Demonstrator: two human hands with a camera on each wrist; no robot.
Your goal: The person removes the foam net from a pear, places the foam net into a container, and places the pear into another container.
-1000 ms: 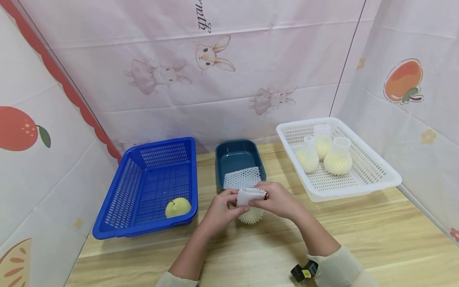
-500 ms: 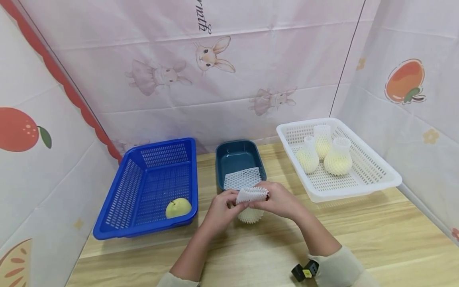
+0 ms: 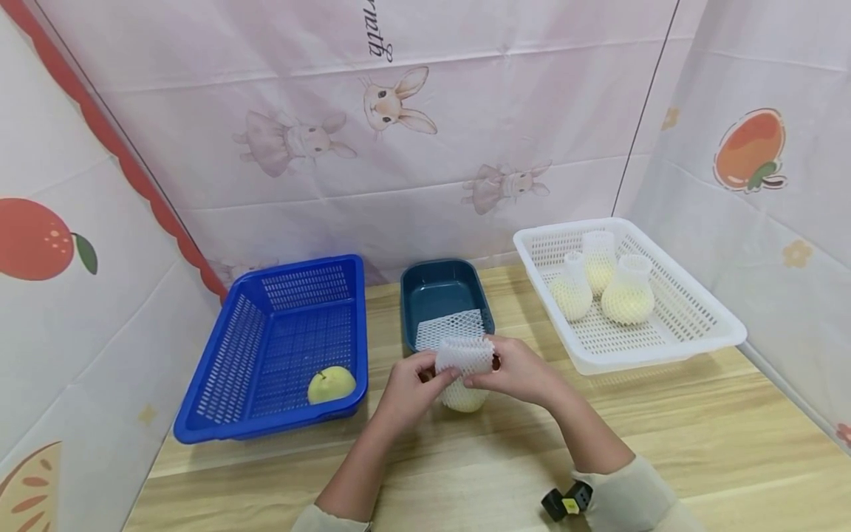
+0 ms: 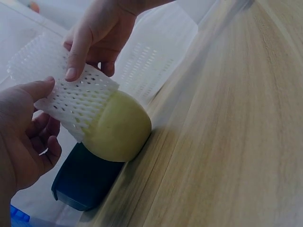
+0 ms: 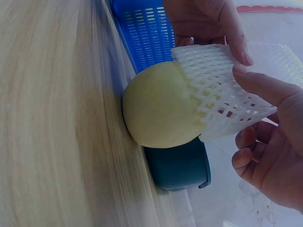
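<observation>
In front of me, a pale yellow pear (image 3: 465,400) stands on the wooden table, half inside a white foam net sleeve (image 3: 465,356). My left hand (image 3: 411,390) pinches the sleeve's left side, thumb on the outer face. From the other side my right hand (image 3: 520,371) grips it the same way, its thumb close to the left one. Both wrist views show the lower part of the pear (image 4: 125,127) bare, with the netting (image 5: 213,85) over its upper part and standing up beyond it. The fingertips behind the netting are partly hidden.
A blue basket (image 3: 266,273) at left holds one bare pear (image 3: 331,385). Behind my hands, a dark teal tray (image 3: 435,284) has a flat foam net (image 3: 448,327) over its front. The white basket (image 3: 685,351) at right holds three netted fruits (image 3: 627,295).
The sleeve's folded upper part has been turned upward and now stands taller. The netting has left the pear's bottom, which is now bare. Both hands stay in nearly the same place.
</observation>
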